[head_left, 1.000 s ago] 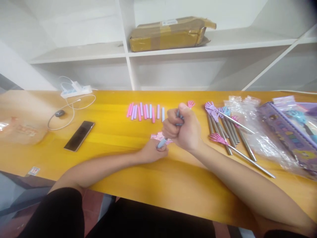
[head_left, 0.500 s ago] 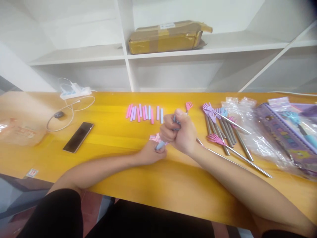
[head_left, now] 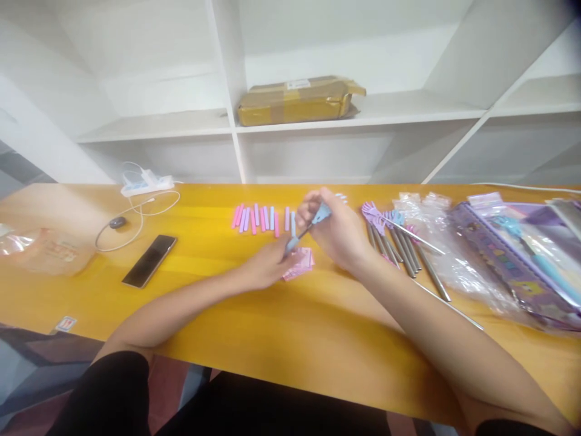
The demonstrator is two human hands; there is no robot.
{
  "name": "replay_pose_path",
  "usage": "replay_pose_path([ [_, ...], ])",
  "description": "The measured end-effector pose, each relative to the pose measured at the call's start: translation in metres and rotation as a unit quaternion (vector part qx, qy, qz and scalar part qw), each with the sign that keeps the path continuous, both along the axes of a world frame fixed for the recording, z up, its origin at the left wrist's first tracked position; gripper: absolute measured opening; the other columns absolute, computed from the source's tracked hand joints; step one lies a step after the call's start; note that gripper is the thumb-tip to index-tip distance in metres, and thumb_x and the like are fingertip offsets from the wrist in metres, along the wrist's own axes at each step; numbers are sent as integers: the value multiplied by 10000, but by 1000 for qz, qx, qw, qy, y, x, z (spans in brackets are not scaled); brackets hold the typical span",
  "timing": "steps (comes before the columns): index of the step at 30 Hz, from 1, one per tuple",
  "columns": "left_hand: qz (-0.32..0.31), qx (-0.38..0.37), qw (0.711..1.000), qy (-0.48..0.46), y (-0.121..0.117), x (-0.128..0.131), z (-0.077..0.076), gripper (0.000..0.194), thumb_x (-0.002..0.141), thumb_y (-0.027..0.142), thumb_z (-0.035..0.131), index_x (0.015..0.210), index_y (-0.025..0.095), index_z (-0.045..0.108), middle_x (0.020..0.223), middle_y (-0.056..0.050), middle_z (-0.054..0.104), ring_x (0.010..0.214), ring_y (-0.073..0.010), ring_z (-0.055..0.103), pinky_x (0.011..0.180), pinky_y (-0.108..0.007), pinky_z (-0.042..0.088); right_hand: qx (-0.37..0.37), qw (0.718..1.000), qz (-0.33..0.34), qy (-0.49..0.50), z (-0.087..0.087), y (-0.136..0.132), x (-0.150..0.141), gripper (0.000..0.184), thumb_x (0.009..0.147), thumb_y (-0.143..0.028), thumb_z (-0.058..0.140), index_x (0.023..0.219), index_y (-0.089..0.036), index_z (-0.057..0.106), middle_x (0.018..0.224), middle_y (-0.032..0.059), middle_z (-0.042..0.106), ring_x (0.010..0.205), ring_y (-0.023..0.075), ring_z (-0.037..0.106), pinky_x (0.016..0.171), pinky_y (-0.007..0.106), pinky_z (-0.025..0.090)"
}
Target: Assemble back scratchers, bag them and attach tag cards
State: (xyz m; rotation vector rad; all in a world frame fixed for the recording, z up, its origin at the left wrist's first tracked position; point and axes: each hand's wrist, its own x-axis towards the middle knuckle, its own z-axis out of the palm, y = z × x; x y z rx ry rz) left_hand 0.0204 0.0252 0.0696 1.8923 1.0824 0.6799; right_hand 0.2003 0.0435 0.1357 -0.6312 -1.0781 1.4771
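Between my hands is a small back scratcher with a blue head [head_left: 322,213], a short dark rod and a blue grip [head_left: 292,244]. My right hand [head_left: 340,236] closes its fingers on the head end; pale blue tips show beyond the knuckles. My left hand [head_left: 267,264] is closed round the grip end. Just below them lies a stack of pink printed packets [head_left: 299,264]. A row of pink, purple and blue sleeves [head_left: 263,218] lies behind my hands. To the right, several metal back scratchers with purple claw heads [head_left: 373,212] are piled together.
Clear plastic bags [head_left: 458,260] and a purple printed case [head_left: 490,260] lie at the right. A phone [head_left: 149,261], a cable with a power strip [head_left: 147,184] and an orange-tinted bag [head_left: 54,254] are at the left. A taped box [head_left: 297,103] sits on the shelf behind.
My right hand has loosened from a fist and turned, showing the blue head and dark rod. The pink packets are less covered. The whole view has shifted slightly.
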Motion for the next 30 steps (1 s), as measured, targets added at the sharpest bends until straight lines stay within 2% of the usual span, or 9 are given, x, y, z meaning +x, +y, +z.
replay_pose_path([
  [3, -19, 63, 996, 61, 21, -13, 64, 143, 1080, 313, 633, 965, 229, 640, 803, -18, 634, 692, -186, 543, 696, -324, 356, 30, 990, -121, -72, 17, 17, 39, 743, 744, -537, 915, 1289, -290, 475, 1099, 27, 670, 927, 173, 713, 844, 319, 603],
  [5, -59, 79, 991, 93, 28, -24, 103, 175, 1056, 226, 671, 881, 212, 685, 803, -31, 658, 692, -180, 554, 704, -316, 364, 125, 965, -179, -147, 30, 22, 72, 913, 709, -435, 963, 1439, -358, 420, 1294, 46, 656, 996, 172, 730, 902, 331, 617],
  [7, -102, 91, 981, 136, 27, -32, 132, 205, 1089, 210, 613, 909, 205, 712, 819, -32, 688, 706, -178, 598, 698, -298, 387, 266, 905, -186, -276, 44, 18, 103, 846, 780, -424, 953, 1484, -381, 485, 1366, 66, 642, 1033, 177, 726, 949, 350, 620],
  [10, -124, 148, 964, 183, 16, -38, 155, 223, 1127, 247, 544, 982, 210, 709, 845, -18, 718, 740, -173, 653, 695, -279, 422, 402, 773, -148, -469, 61, -2, 127, 531, 944, -483, 856, 1416, -322, 675, 1353, 87, 675, 1136, 214, 714, 1028, 389, 616],
  [15, -84, 236, 950, 187, -6, -30, 160, 308, 1184, 425, 474, 1129, 229, 705, 911, 10, 763, 794, -144, 700, 744, -270, 492, 486, 630, -147, -587, 61, -34, 110, 347, 1116, -262, 586, 1455, -242, 656, 1342, 107, 710, 1154, 242, 715, 978, 401, 606],
  [18, -68, 353, 909, 210, -7, -22, 148, 316, 1188, 434, 476, 1162, 214, 701, 982, -16, 773, 829, -152, 706, 743, -284, 503, 518, 569, -189, -610, 50, -35, 99, 447, 1040, -22, 442, 1386, -196, 665, 1238, 108, 731, 1096, 233, 717, 888, 358, 585],
  [21, -37, 499, 819, 280, 2, -16, 132, 275, 1184, 301, 460, 1163, 169, 700, 1025, -79, 758, 916, -205, 703, 726, -323, 490, 507, 550, -195, -635, 41, -29, 97, 539, 1004, 5, 449, 1485, -182, 606, 1285, 126, 726, 1116, 242, 717, 898, 358, 581],
  [23, -32, 530, 788, 310, 11, -13, 124, 224, 1150, 189, 476, 1191, 166, 695, 1029, -81, 747, 939, -213, 697, 707, -320, 472, 476, 554, -202, -653, 40, -25, 99, 490, 1054, -64, 497, 1515, -204, 582, 1321, 112, 735, 1069, 228, 729, 848, 337, 574],
  [30, -35, 469, 831, 296, 32, -8, 117, 265, 1175, 263, 450, 1297, 219, 681, 1117, -51, 752, 920, -177, 714, 699, -295, 470, 535, 502, -236, -637, 46, -24, 98, 244, 1140, -177, 509, 1320, -159, 672, 1188, 107, 756, 1012, 218, 720, 815, 327, 543],
])
